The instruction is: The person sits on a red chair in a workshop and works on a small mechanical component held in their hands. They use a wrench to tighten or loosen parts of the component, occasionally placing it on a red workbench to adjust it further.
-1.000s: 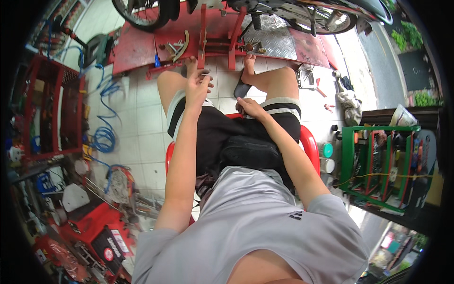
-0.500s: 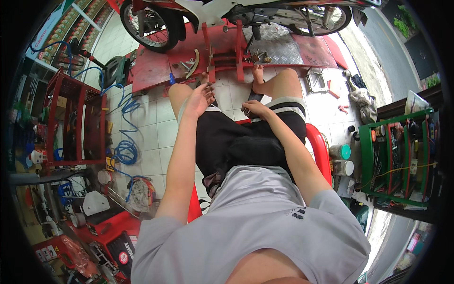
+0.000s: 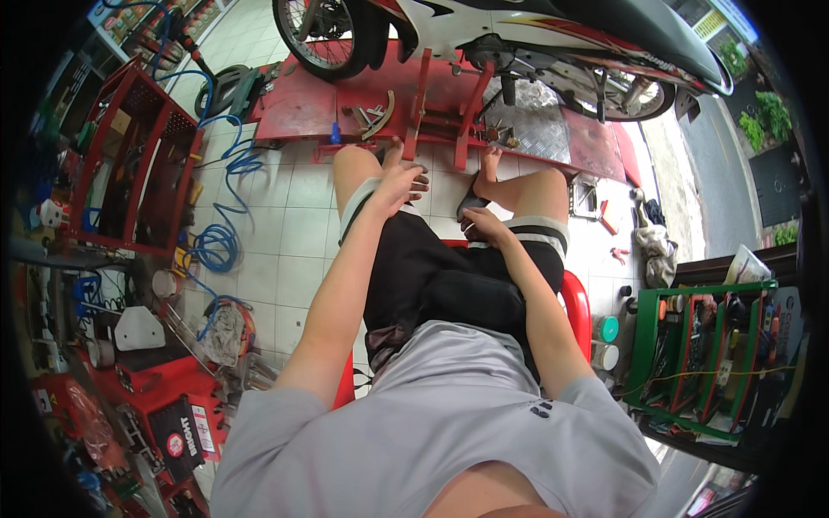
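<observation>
My left hand (image 3: pixel 400 187) hangs over my left knee, fingers stretched out and dark at the tips, with nothing in it. My right hand (image 3: pixel 484 224) rests on my right thigh, its fingers loosely bent and a little apart; no object shows in it. Both forearms lie along my black shorts (image 3: pixel 401 268). Beyond my feet a white and red motorcycle (image 3: pixel 553 39) stands over a red lift platform (image 3: pixel 298 108). Some small metal parts (image 3: pixel 370 115) and a curved brass-coloured piece (image 3: pixel 386 116) lie on the platform, out of reach of my hands.
I sit on a red plastic chair (image 3: pixel 577 311). A coiled blue air hose (image 3: pixel 211 249) lies on the tiles at left beside a red tool cart (image 3: pixel 138 164). At right stand a green tool rack (image 3: pixel 639 371) and lidded jars (image 3: pixel 604 356). A blue-handled tool (image 3: pixel 335 132) sits near my left knee.
My view has lifted and tilted, so more of the motorcycle shows. Both hands stay near my knees; the fingers of the right hand look slightly looser.
</observation>
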The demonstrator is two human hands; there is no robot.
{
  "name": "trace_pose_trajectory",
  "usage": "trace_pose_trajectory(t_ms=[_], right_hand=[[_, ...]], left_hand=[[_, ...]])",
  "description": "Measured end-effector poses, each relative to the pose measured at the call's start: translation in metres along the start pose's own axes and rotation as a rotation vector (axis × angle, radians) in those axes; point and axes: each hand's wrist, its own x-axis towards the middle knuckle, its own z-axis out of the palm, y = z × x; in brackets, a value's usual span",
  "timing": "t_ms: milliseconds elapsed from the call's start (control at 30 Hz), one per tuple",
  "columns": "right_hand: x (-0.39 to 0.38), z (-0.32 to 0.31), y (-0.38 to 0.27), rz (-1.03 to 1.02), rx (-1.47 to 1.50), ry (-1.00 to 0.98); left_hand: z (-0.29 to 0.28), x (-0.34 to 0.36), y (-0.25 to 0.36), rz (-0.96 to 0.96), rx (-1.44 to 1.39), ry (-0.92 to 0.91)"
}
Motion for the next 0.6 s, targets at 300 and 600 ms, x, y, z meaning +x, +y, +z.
trace_pose_trajectory(t_ms=[300,600], right_hand=[[-0.157,-0.053,-0.149,-0.593,0.478,0.188],[-0.424,-0.02,-0.293,-1.329,-1.292,0.501]], left_hand=[[-0.02,-0.137,0.157,1.401,1.668,0.774],[0.101,-0.353,0.32,1.596,1.857,0.071]])
